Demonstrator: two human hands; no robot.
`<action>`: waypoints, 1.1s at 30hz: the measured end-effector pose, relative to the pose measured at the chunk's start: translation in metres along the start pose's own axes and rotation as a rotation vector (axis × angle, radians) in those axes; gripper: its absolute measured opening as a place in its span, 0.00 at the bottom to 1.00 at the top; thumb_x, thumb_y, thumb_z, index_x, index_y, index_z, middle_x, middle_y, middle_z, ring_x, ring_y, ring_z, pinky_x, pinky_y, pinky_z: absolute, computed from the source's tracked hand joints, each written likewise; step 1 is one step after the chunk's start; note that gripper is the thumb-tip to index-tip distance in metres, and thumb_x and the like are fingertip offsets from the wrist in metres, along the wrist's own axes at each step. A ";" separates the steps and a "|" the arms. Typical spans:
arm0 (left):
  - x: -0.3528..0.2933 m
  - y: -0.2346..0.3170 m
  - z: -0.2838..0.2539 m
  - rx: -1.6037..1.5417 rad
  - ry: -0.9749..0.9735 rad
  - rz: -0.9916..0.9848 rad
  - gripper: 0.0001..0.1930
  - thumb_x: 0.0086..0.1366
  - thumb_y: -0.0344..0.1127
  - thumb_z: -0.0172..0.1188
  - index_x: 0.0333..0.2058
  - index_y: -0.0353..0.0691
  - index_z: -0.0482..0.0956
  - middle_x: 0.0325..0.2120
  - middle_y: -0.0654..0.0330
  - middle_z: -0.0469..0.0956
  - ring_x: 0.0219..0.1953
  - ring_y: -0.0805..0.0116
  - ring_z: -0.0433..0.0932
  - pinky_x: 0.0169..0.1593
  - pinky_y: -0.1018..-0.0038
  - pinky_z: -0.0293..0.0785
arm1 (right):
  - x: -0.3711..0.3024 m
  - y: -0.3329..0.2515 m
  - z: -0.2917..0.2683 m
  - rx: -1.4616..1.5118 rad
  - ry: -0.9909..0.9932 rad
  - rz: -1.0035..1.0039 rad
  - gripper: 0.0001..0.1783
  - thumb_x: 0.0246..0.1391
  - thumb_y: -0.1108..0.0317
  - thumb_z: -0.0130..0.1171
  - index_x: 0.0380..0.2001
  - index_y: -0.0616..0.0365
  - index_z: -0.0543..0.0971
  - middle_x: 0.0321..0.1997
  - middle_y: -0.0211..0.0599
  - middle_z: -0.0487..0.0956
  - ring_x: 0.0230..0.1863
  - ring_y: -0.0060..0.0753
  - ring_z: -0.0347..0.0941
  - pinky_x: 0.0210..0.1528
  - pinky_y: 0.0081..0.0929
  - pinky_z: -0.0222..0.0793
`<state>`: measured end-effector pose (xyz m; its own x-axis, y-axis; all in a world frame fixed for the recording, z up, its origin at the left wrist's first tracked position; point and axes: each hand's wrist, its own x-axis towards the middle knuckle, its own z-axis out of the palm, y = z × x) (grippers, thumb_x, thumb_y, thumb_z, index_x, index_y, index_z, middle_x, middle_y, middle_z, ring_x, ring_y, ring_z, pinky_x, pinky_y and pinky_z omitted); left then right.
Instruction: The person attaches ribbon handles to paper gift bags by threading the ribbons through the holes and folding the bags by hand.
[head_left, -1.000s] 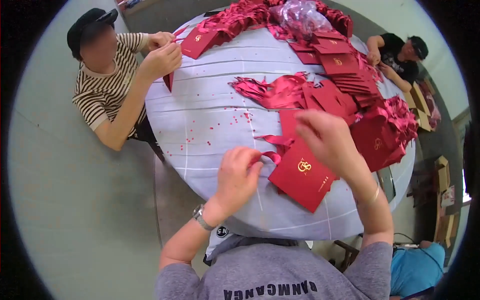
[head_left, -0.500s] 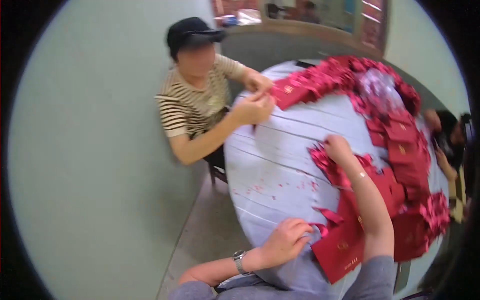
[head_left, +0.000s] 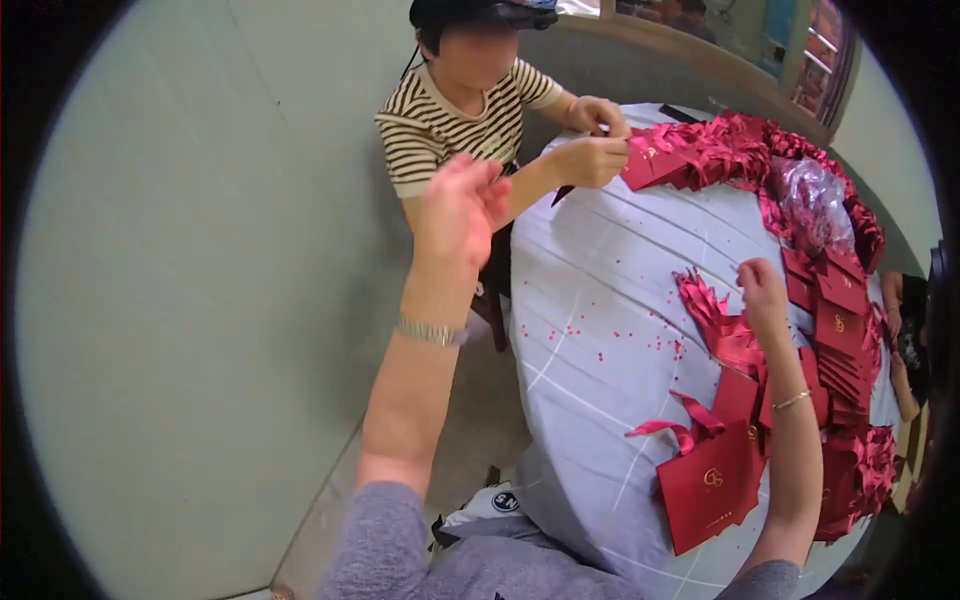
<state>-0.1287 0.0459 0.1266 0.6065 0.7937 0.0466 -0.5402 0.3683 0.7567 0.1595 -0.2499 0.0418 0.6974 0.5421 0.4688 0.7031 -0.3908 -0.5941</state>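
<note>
My left hand (head_left: 465, 215) is raised off the table beside the co-worker's arm, its fingers apart and somewhat blurred, with nothing visible in them. My right hand (head_left: 763, 290) hovers by a bunch of shiny red ribbons (head_left: 712, 310), its fingers curled in; whatever they may hold is hidden. Below that arm lies a stack of flat red paper bags (head_left: 710, 490) with a gold emblem, and a loop of red ribbon (head_left: 665, 427) sticks out from its upper edge.
Across the round table with its pale cloth (head_left: 580, 400), a co-worker (head_left: 460, 120) handles a red bag. More bags and ribbons (head_left: 840, 330) line the far and right edges around a clear plastic bag (head_left: 812, 200). Small red dots (head_left: 600, 355) are scattered on the cloth. Another person sits at far right.
My left hand has left the bag stack's ribbon and swung up and forward. My right hand has stayed by the ribbon bunch. The view has shifted, so the table sits further right.
</note>
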 end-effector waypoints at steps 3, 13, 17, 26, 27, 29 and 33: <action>0.023 0.007 -0.002 -0.082 0.122 0.006 0.16 0.61 0.27 0.52 0.48 0.36 0.65 0.32 0.59 0.75 0.30 0.66 0.75 0.31 0.74 0.71 | -0.012 -0.026 -0.022 0.146 0.024 0.040 0.08 0.57 0.69 0.51 0.38 0.60 0.74 0.24 0.29 0.74 0.21 0.16 0.65 0.22 0.17 0.59; -0.036 -0.050 -0.006 0.039 -0.160 -0.139 0.11 0.57 0.27 0.55 0.40 0.41 0.70 0.26 0.64 0.75 0.18 0.75 0.72 0.20 0.80 0.66 | -0.069 -0.089 -0.099 0.025 -0.033 -0.045 0.05 0.55 0.78 0.53 0.36 0.64 0.75 0.25 0.22 0.69 0.26 0.11 0.61 0.27 0.13 0.57; -0.089 -0.085 0.021 0.166 -0.208 -0.424 0.23 0.57 0.30 0.59 0.51 0.38 0.63 0.34 0.59 0.75 0.25 0.71 0.74 0.26 0.78 0.68 | -0.114 -0.100 -0.134 0.111 0.062 0.081 0.02 0.55 0.78 0.52 0.33 0.63 0.72 0.25 0.23 0.68 0.28 0.12 0.61 0.29 0.13 0.58; -0.011 -0.023 0.051 0.003 -0.228 -0.024 0.11 0.57 0.24 0.54 0.37 0.38 0.63 0.30 0.58 0.72 0.26 0.66 0.74 0.28 0.74 0.70 | -0.191 -0.080 -0.226 0.033 0.364 0.111 0.09 0.61 0.71 0.50 0.43 0.62 0.73 0.39 0.27 0.72 0.40 0.17 0.68 0.45 0.15 0.63; -0.011 -0.018 0.056 -0.020 -0.265 -0.045 0.11 0.57 0.23 0.54 0.37 0.36 0.63 0.30 0.57 0.72 0.26 0.66 0.74 0.28 0.73 0.70 | -0.200 -0.076 -0.233 0.198 0.401 0.163 0.11 0.62 0.70 0.49 0.45 0.62 0.73 0.40 0.27 0.72 0.40 0.17 0.67 0.46 0.15 0.63; -0.042 -0.033 0.057 0.056 -0.265 -0.069 0.15 0.57 0.23 0.54 0.42 0.35 0.63 0.31 0.56 0.72 0.26 0.65 0.74 0.29 0.73 0.70 | -0.215 -0.065 -0.242 0.216 0.451 0.122 0.12 0.63 0.70 0.47 0.47 0.62 0.72 0.41 0.26 0.72 0.41 0.16 0.66 0.46 0.15 0.63; -0.050 -0.049 0.049 0.175 -0.127 -0.197 0.30 0.57 0.24 0.55 0.57 0.32 0.54 0.32 0.53 0.73 0.26 0.65 0.74 0.29 0.73 0.70 | -0.234 -0.044 -0.262 0.129 0.443 0.049 0.16 0.63 0.68 0.47 0.51 0.63 0.71 0.52 0.34 0.71 0.53 0.23 0.66 0.58 0.21 0.60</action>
<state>-0.1035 -0.0354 0.1189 0.7640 0.6441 -0.0393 -0.3028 0.4117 0.8595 0.0018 -0.5543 0.1291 0.7411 0.1442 0.6558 0.6646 -0.2966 -0.6858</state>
